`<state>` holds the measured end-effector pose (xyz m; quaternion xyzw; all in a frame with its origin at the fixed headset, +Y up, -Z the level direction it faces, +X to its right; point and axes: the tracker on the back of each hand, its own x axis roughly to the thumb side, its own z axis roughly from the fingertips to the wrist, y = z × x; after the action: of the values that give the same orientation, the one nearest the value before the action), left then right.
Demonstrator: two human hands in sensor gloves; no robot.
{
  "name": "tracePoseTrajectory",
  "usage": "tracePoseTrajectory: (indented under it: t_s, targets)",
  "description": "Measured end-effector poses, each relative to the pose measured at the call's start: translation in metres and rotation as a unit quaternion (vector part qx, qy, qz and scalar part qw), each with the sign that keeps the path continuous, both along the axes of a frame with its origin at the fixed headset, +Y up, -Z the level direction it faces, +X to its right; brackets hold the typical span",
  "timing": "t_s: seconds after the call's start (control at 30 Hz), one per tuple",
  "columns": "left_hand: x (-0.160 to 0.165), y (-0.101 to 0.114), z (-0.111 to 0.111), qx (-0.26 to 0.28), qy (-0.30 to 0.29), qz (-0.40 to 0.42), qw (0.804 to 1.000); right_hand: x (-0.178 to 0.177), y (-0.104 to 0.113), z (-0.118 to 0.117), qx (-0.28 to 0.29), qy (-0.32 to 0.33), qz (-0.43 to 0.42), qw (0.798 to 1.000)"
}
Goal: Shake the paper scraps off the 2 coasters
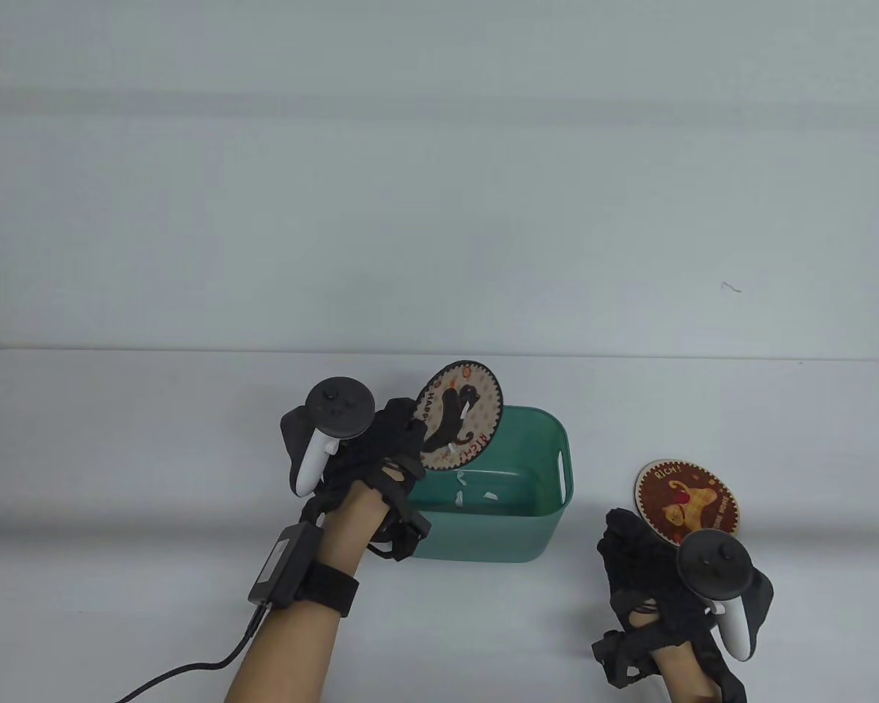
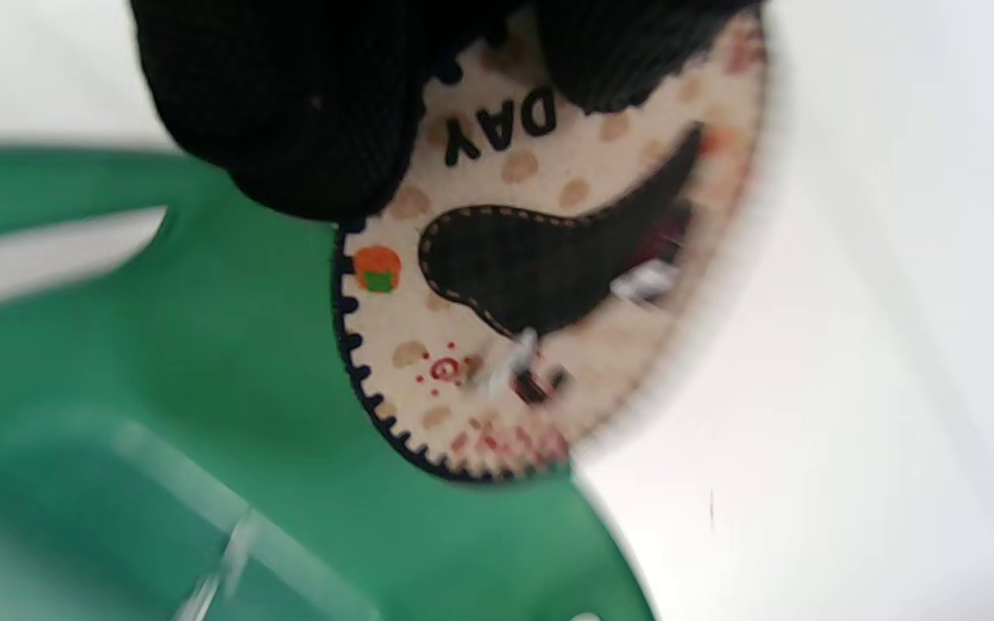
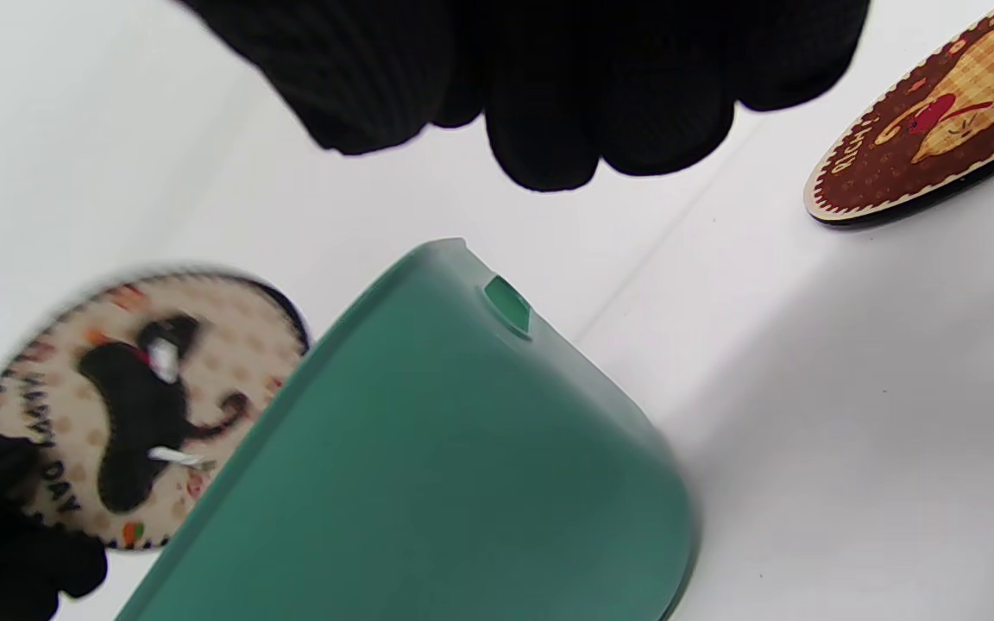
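Observation:
My left hand (image 1: 392, 439) pinches the edge of a cream coaster with a black cat (image 1: 460, 423) and holds it tilted above the left rim of the green bin (image 1: 557, 439). Two white paper scraps (image 2: 644, 280) cling to the coaster's face (image 2: 549, 259). More scraps (image 1: 476, 496) lie on the bin's floor. A brown coaster with an orange cat (image 1: 681, 501) lies flat on the table right of the bin, with no scraps on it. My right hand (image 1: 630, 549) rests beside it, fingers (image 3: 549, 86) loosely curled and holding nothing.
The bin (image 3: 445, 448) stands between my hands, with a handle slot in its right wall (image 1: 561, 469). A black cable (image 1: 190, 670) trails from my left wrist to the bottom edge. The white table's far edge (image 1: 439, 353) runs just behind the bin.

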<state>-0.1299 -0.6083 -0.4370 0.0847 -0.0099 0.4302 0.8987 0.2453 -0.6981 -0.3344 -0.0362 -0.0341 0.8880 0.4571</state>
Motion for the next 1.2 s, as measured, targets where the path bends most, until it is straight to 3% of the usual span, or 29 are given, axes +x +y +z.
tracePoseTrajectory:
  t_s: [0.03,0.1,0.13,0.2,0.23,0.27,0.3,0.33,0.37,0.4,0.43,0.5,0.53,0.6,0.67,0.7,0.73,0.77,0.8,0.87,0.9,0.97,1.0,1.07,1.13,1.2]
  targets:
    - [0.000,0.002,-0.002,0.038,0.017,0.013,0.999,0.000,0.000,0.000,0.000,0.000,0.000,1.000]
    - [0.004,-0.002,-0.008,-0.106,-0.074,-0.030,0.991,0.000,0.000,0.000,-0.002,0.002,0.001,1.000]
    - [0.003,-0.001,-0.006,-0.122,-0.095,-0.033,0.987,0.000,0.000,0.000,-0.002,0.002,0.001,1.000]
    - [0.001,0.002,0.000,0.003,-0.002,-0.011,1.000,-0.001,0.000,0.000,-0.003,0.003,0.000,1.000]
    - [0.003,0.003,-0.004,0.012,-0.011,-0.006,1.000,0.000,0.000,0.000,-0.004,0.004,0.000,1.000]
    - [0.006,0.000,-0.008,-0.083,-0.067,-0.042,0.993,0.000,0.000,-0.001,-0.005,0.005,0.000,1.000]
    - [0.007,0.000,-0.008,-0.131,-0.100,-0.065,0.984,0.000,0.000,-0.001,-0.005,0.005,0.000,1.000]
    - [0.007,0.000,-0.005,-0.103,-0.079,-0.067,0.989,0.000,0.000,-0.001,-0.006,0.006,0.000,1.000]
    - [0.005,0.002,-0.002,-0.026,-0.024,-0.066,0.997,0.000,-0.001,-0.001,-0.006,0.006,0.000,1.000]
    - [0.004,0.003,-0.003,0.012,-0.010,-0.051,0.999,0.000,0.000,-0.001,-0.007,0.006,-0.001,1.000]
    - [0.005,0.002,-0.005,-0.006,-0.013,-0.045,0.999,0.000,0.000,-0.001,-0.007,0.007,-0.001,1.000]
    - [0.009,-0.003,-0.009,-0.123,-0.086,-0.082,0.985,0.001,0.000,-0.001,-0.007,0.007,-0.001,1.000]
    - [0.008,-0.002,-0.006,-0.098,-0.070,-0.083,0.989,0.001,-0.001,-0.001,-0.007,0.008,-0.001,1.000]
    - [0.006,0.001,-0.005,0.005,-0.014,-0.052,0.999,0.001,-0.001,-0.001,-0.007,0.007,-0.002,1.000]
    - [0.011,-0.003,-0.010,-0.126,-0.087,-0.090,0.984,0.000,-0.001,-0.002,-0.009,0.006,-0.004,1.000]
    - [0.011,-0.001,-0.008,-0.138,-0.104,-0.104,0.979,0.000,-0.002,-0.002,-0.010,0.007,-0.003,1.000]
    - [0.010,0.001,-0.006,-0.092,-0.074,-0.100,0.988,0.000,-0.002,-0.002,-0.010,0.006,-0.003,1.000]
    - [0.007,0.004,-0.003,-0.009,-0.024,-0.079,0.997,0.000,-0.002,-0.002,-0.013,0.007,-0.001,1.000]
    - [0.006,0.005,-0.005,0.001,-0.020,-0.052,0.998,0.000,-0.002,-0.002,-0.013,0.008,0.000,1.000]
    - [0.009,-0.001,-0.010,-0.134,-0.086,-0.079,0.984,0.000,-0.002,-0.002,-0.014,0.008,0.002,1.000]
    - [0.009,-0.001,-0.009,-0.143,-0.099,-0.089,0.981,0.000,-0.002,-0.002,-0.014,0.009,0.002,1.000]
    - [0.006,0.001,-0.005,-0.038,-0.036,-0.071,0.996,0.000,-0.001,-0.002,-0.015,0.009,0.006,1.000]
    - [0.006,0.000,-0.006,-0.035,-0.033,-0.059,0.997,-0.001,0.000,-0.002,-0.014,0.008,0.009,1.000]
    - [0.008,-0.005,-0.008,-0.112,-0.081,-0.070,0.988,-0.005,0.007,-0.005,-0.009,0.012,0.017,1.000]
    - [0.008,-0.004,-0.005,-0.065,-0.057,-0.063,0.994,-0.016,0.031,-0.012,0.034,0.016,0.059,0.998]
    - [0.008,-0.004,-0.004,-0.053,-0.057,-0.044,0.996,-0.035,0.053,-0.018,0.087,0.022,0.091,0.992]
